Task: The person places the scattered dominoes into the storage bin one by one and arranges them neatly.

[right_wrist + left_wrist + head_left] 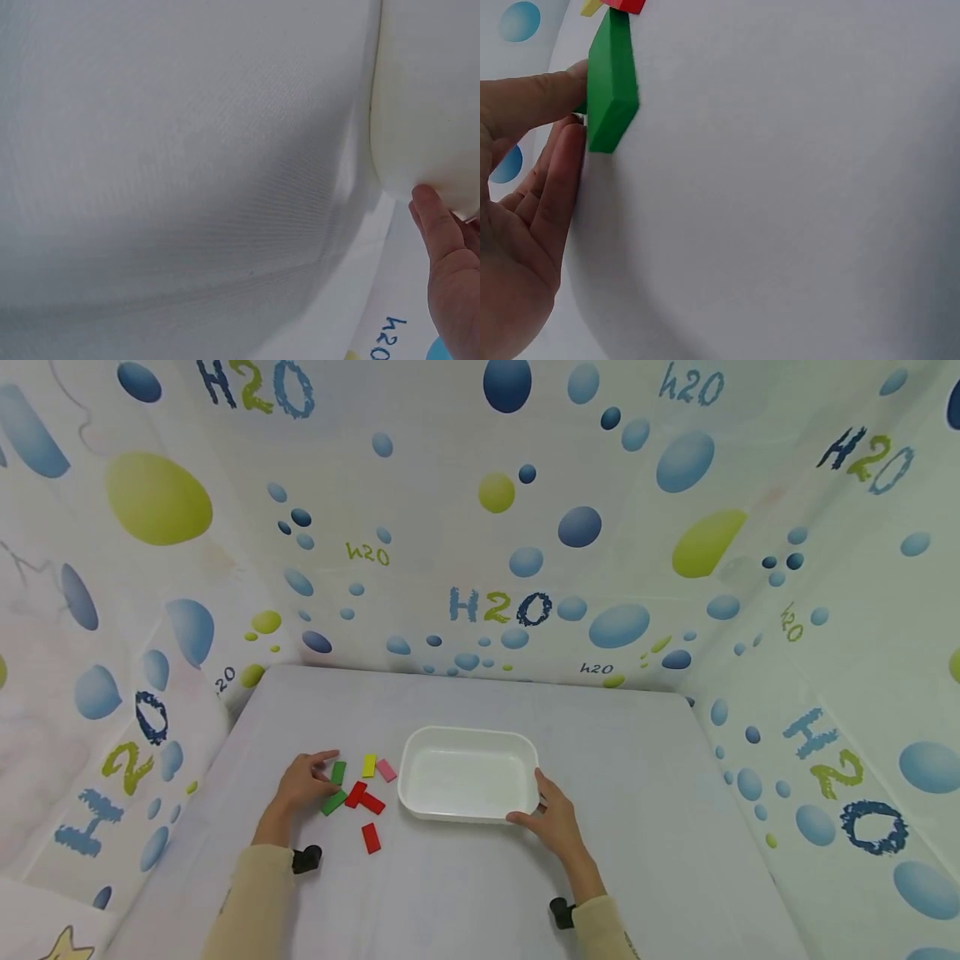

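My left hand (302, 779) reaches over two green blocks (334, 802) on the left of the table, thumb and fingers spread apart. In the left wrist view its thumb touches or nearly touches the nearer green block (611, 86); a sliver of the other shows behind the thumb. Beside them lie a yellow block (369, 766), a pink block (386, 769) and two touching red blocks (372, 802), with a third red block (371, 838) nearer me. My right hand (555, 814) grips the right end of a white rectangular tray (468, 775), thumb on its near corner.
A white cloth covers the table (465, 893). Patterned curtains (420, 510) with blue and green dots and "H2O" lettering enclose the back and both sides. A small black wrist device (307, 859) sits at the left cuff, another (561, 913) at the right.
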Tool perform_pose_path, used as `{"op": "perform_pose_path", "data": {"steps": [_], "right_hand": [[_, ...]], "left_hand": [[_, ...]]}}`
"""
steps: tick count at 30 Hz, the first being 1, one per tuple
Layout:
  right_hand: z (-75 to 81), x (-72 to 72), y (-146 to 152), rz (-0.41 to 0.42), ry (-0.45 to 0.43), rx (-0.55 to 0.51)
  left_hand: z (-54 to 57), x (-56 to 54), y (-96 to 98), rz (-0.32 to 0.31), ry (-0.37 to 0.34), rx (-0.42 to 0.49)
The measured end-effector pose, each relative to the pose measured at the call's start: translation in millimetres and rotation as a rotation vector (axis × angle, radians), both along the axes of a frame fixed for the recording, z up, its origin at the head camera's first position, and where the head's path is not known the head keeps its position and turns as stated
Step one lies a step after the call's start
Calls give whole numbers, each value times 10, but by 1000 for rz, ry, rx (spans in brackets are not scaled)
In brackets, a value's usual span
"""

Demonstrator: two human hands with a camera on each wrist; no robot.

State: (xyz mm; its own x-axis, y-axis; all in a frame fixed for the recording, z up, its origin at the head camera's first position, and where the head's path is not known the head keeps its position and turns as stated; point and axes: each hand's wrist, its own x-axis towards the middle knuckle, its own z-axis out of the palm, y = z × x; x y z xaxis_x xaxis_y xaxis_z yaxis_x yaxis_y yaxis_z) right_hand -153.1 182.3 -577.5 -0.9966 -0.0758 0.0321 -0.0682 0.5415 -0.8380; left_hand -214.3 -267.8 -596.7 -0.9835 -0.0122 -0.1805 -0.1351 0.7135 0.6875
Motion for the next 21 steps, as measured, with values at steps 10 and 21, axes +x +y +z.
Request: {"op": "perform_pose_path", "data": {"steps": [10, 21], "right_hand": [[-22, 3, 0, -1, 12, -2], [-24, 8, -6, -5, 24, 3]], "left_hand": [[-79, 32, 49, 51, 32, -4], [-111, 33, 45, 67, 56, 25]]}}
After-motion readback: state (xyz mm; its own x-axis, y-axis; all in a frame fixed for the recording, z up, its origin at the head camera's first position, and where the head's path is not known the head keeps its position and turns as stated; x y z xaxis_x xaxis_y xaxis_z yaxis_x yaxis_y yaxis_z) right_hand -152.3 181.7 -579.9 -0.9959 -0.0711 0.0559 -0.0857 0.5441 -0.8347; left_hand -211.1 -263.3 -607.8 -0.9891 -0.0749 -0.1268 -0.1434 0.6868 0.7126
